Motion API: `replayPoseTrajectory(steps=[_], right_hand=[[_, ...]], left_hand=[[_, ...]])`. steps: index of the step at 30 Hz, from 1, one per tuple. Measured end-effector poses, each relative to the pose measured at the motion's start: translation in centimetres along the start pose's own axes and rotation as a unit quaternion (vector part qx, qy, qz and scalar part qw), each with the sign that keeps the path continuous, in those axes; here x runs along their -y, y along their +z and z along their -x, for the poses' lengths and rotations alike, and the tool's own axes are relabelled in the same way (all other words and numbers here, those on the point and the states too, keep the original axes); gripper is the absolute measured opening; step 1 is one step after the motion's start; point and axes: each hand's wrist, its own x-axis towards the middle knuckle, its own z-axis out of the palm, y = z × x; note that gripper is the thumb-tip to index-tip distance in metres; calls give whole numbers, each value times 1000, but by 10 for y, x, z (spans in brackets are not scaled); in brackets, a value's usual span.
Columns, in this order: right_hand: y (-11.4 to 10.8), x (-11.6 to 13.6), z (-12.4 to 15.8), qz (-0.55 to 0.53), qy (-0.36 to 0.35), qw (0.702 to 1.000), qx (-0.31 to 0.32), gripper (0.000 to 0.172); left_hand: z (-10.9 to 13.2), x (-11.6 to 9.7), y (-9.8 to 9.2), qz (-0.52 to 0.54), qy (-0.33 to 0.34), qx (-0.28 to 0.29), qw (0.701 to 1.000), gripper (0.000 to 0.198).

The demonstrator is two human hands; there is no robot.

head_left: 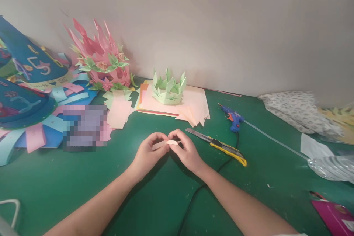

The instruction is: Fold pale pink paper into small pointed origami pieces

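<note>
Between my two hands, just above the green table, is a small folded piece of pale cream paper. My left hand pinches its left part between thumb and fingers. At the other side my right hand grips the paper the same way, and the fingertips of both hands nearly meet. Beyond them a light green folded-paper crown stands on a stack of paper sheets. Several peach folded pieces lie at the stack's front edge.
Right of my hands lie a yellow utility knife, blade out, and a blue hot glue gun with a long glue stick. A black cord crosses the table. Pink paper crowns and blue cone hats stand left. Plastic wrapping lies right.
</note>
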Motion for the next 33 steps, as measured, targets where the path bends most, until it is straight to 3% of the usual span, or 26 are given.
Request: replayPoseTrajectory(steps=[13,21,27,33], right_hand=[[2,-4,-1,-7,16,1000,-11,13],[0,-2,-1,-8,3,1000,11,6],[-1,-2,-1,-35,19,999,15,4],[-1,-4,-1,-44,26,999,18,3]], left_hand=[[1,-4,2,-21,8,-31,999,20],[-1,-2,0,-17,4,-22,1000,22],[1,-2,1,76,-22,8,997,21],[-2,-2,-1,115,-33,1,993,21]])
